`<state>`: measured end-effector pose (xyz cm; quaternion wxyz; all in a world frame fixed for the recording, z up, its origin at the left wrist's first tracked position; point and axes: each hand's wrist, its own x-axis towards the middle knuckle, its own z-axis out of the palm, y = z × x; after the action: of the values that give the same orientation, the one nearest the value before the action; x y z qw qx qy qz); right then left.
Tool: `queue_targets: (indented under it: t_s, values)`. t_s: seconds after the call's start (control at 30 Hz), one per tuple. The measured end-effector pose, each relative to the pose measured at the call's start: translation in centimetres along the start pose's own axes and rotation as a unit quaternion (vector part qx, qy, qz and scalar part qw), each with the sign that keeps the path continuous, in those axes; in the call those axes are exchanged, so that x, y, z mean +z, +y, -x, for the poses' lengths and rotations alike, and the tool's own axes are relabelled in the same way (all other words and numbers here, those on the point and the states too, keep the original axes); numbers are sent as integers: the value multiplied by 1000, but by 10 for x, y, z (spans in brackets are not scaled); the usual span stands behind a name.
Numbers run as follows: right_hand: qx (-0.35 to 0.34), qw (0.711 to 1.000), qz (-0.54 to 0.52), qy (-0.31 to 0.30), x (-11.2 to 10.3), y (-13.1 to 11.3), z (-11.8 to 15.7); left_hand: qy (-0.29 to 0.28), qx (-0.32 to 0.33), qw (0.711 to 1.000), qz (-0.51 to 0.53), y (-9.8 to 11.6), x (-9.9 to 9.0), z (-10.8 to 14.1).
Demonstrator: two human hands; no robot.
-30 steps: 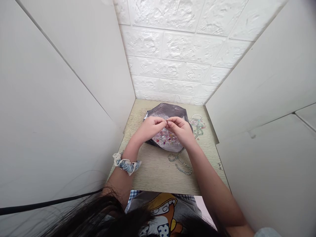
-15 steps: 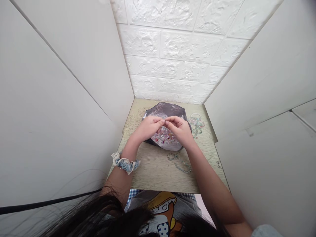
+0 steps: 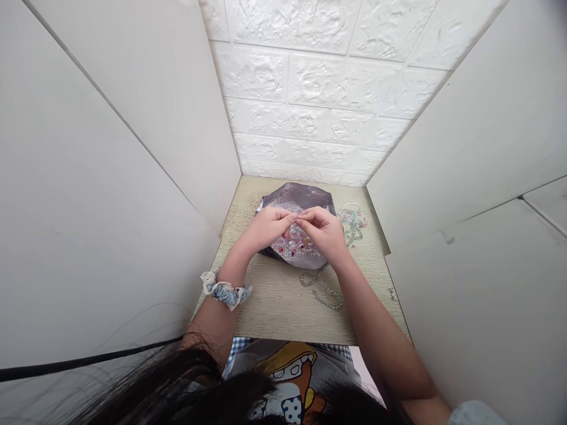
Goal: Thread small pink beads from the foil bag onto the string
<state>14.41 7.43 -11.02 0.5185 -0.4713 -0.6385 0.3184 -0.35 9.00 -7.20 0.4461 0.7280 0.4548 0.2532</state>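
My left hand (image 3: 269, 227) and my right hand (image 3: 322, 231) meet fingertip to fingertip above a dark, shiny-lined bag (image 3: 310, 193). Both are closed in a pinch; whatever lies between the fingertips is too small to make out. Inside the bag, many small loose beads (image 3: 297, 245) in pink, red, white and clear lie below my hands. A strand of pale green beads (image 3: 328, 301) curls on the table in front of the bag, beside my right forearm. More bead strands (image 3: 353, 223), green, white and pink, lie to the right of the bag.
The narrow wooden table (image 3: 283, 319) is boxed in by a white panel (image 3: 177, 118) on the left, another panel (image 3: 465, 153) on the right and a white brick-patterned wall (image 3: 305, 124) behind. A few tiny pieces (image 3: 391, 293) rest near the table's right edge.
Almost nothing differs. My hands stay pinched together over the bag, with only a very slight shift of the fingers.
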Motion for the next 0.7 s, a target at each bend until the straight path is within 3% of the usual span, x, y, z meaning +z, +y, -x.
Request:
queue_targets:
  t_s: [0.13, 0.33, 0.57, 0.7]
  values:
    - [-50, 997, 48, -25, -1, -6, 1, -28, -6, 997, 65, -2, 0, -1]
    - [-13, 999, -20, -23, -3, -11, 1, -78, -22, 981, 174, -1, -4, 0]
    - [26, 996, -78, -26, -5, -11, 0, -90, 13, 976, 197, -5, -5, 1]
    - [-1, 995, -92, -27, -4, -12, 0, -93, 4, 967, 238, -6, -4, 0]
